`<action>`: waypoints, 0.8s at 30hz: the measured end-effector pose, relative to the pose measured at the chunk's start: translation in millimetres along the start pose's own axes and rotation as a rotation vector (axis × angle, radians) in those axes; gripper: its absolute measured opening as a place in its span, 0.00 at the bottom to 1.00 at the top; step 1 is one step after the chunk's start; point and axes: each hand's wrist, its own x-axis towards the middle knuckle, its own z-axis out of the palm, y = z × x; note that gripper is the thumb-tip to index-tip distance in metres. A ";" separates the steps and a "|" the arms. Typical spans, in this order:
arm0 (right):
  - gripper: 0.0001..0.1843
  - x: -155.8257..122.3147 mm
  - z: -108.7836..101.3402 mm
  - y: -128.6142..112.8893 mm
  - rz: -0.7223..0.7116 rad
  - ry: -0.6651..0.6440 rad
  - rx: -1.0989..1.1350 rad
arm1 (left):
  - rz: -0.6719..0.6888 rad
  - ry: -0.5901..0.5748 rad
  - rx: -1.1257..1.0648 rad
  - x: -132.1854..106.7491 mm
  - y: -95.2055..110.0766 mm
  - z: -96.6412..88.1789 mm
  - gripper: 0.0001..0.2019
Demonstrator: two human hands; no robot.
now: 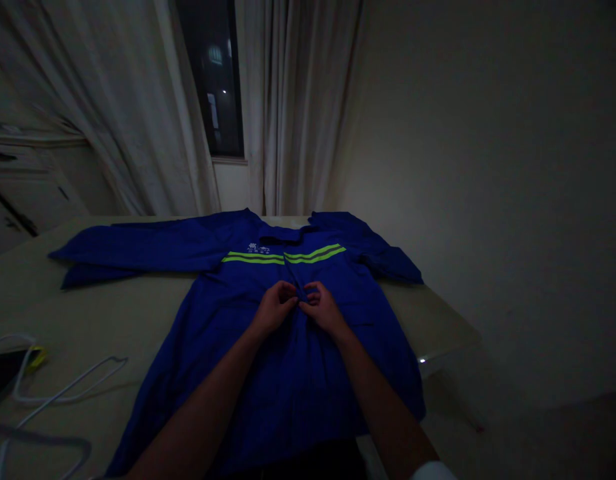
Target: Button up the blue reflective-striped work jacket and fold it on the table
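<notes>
A blue work jacket (228,313) lies spread front side up, its collar at the far side and its sleeves out to left and right. Yellow-green striped bands cross the chest, and a small white print sits on the left of it. At the front opening, just below the bands, my left hand (278,305) pinches one edge of the jacket. My right hand (322,307) pinches the fabric right beside it, with the fingertips of both hands almost touching. Whatever fastener lies between the fingers is too dark and small to make out.
The jacket rests on a pale table (448,327). A white cable (63,393) loops at the left near a dark object (8,373) with a yellow part. Curtains (298,100), a dark window (215,80) and a cabinet (33,180) stand behind; a wall is at right.
</notes>
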 end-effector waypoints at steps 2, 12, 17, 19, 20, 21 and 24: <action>0.25 0.5 -1.8 2.5 0.020 -0.038 0.072 | 0.003 -0.011 0.032 -0.5 -1.6 -0.8 0.11; 0.11 3.8 -0.6 2.5 -0.099 0.079 0.021 | 0.076 -0.142 0.317 -9.5 9.7 -6.8 0.20; 0.09 3.0 -4.3 -0.8 -0.083 0.081 -0.010 | 0.112 -0.059 0.431 -13.0 14.0 -5.5 0.16; 0.09 2.6 -4.9 0.0 -0.086 0.041 -0.024 | 0.143 -0.016 0.460 -13.3 15.3 -5.5 0.12; 0.09 2.4 -4.8 0.7 -0.093 0.017 -0.031 | 0.153 -0.003 0.471 -13.2 15.9 -5.7 0.10; 0.09 2.4 -4.6 1.5 -0.104 -0.002 -0.036 | 0.158 0.002 0.478 -13.0 16.5 -6.0 0.09; 0.07 2.7 -3.5 3.9 -0.163 0.003 -0.035 | 0.148 -0.004 0.487 -11.7 17.5 -7.8 0.09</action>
